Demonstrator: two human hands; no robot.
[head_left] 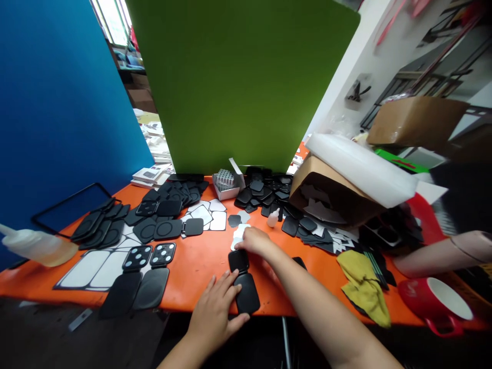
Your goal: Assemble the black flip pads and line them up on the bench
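In front of me on the orange table lies a black hinged pad (247, 293), opened out into a smaller square and a longer panel. My left hand (217, 310) rests at its left edge, fingers spread, fingertips touching the pad. Just beyond the smaller square, my right hand (254, 240) has its fingers pinched at the lower edge of a small white rounded sheet (239, 233). Its fingertips partly cover that sheet. A grey scalloped piece (234, 221) lies a little farther back. To the right of it stands a small pinkish bottle (273, 218).
Black pads (169, 207) pile up at the left, with dotted squares (137, 257) nearer. A box of small cylinders (226, 185) stands at the back. Rightward are a cardboard box (307, 179), a yellow cloth (365, 289) and a red mug (418, 297). A squeeze bottle (40, 247) is far left.
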